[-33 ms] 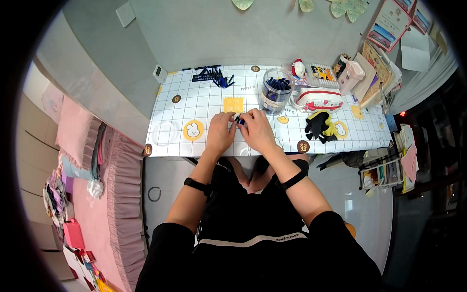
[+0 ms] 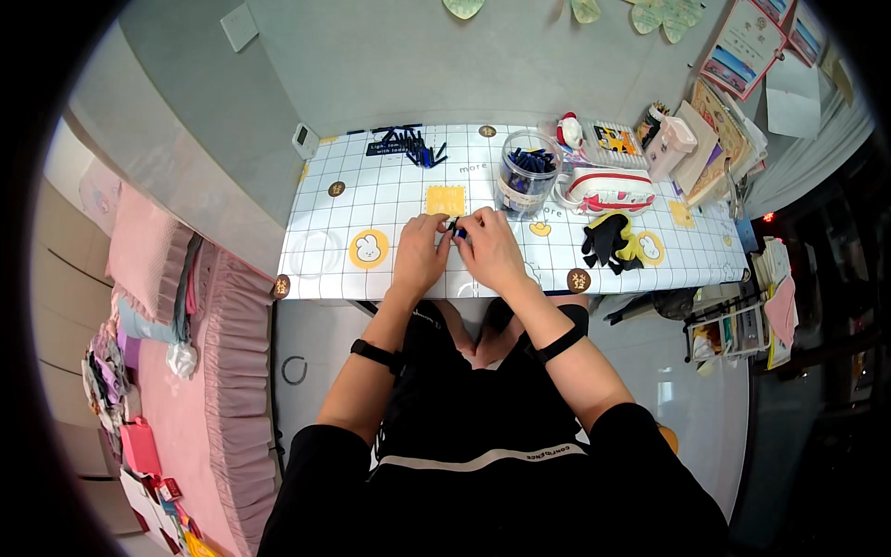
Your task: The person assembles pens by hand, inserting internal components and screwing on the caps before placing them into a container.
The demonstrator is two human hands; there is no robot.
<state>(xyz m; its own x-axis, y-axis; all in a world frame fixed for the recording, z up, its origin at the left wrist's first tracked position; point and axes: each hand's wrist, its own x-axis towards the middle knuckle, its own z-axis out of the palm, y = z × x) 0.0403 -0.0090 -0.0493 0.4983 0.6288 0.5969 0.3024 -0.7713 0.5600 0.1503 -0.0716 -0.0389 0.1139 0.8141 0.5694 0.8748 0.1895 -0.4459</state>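
Note:
My left hand point(image 2: 421, 252) and my right hand point(image 2: 492, 247) meet near the front middle of the table. Their fingers are closed around small dark-blue tubes point(image 2: 458, 228), which look like ink cartridges; the fingertips hide most of them. Just beyond my right hand stands a clear round jar point(image 2: 516, 202), upright and uncovered, with many of the same dark tubes inside. More loose tubes point(image 2: 418, 148) lie in a pile toward the back left of the table. A clear round lid point(image 2: 316, 252) appears to lie flat left of my left hand.
Right of the jar sits a white-and-red pencil case point(image 2: 608, 189). Black and yellow gloves point(image 2: 611, 239) lie crumpled nearer the front. Books and folders point(image 2: 724, 139) stand at the right end of the gridded tablecloth point(image 2: 371, 200). A pink bed point(image 2: 176, 371) is to the left.

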